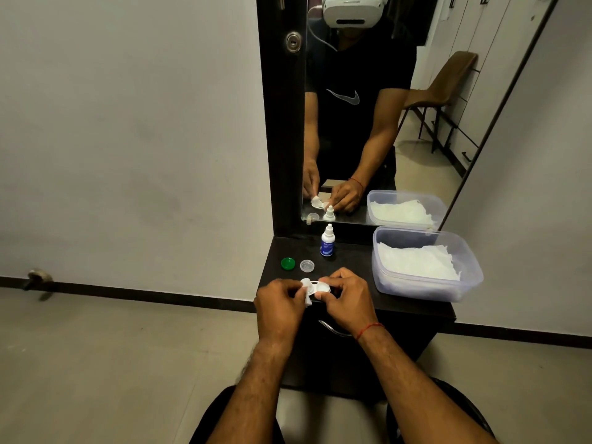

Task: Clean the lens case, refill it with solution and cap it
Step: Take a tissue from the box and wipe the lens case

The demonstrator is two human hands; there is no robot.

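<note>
I hold the white lens case [318, 287] over the front edge of the dark table [358, 270]. My right hand [347, 298] grips its right side. My left hand [280, 302] pinches a small white tissue [306, 299] against the case's left well. Both wells are uncapped. A green cap [287, 263] and a clear cap [307, 265] lie on the table just behind my left hand. The small solution bottle [327, 241], white with a blue label and its cap on, stands upright further back.
A clear plastic tub [426, 293] holding white tissues sits at the table's right. A mirror [384, 107] stands behind the table and reflects me and the objects. A drawer handle [333, 330] shows below the table edge. A wall is on the left.
</note>
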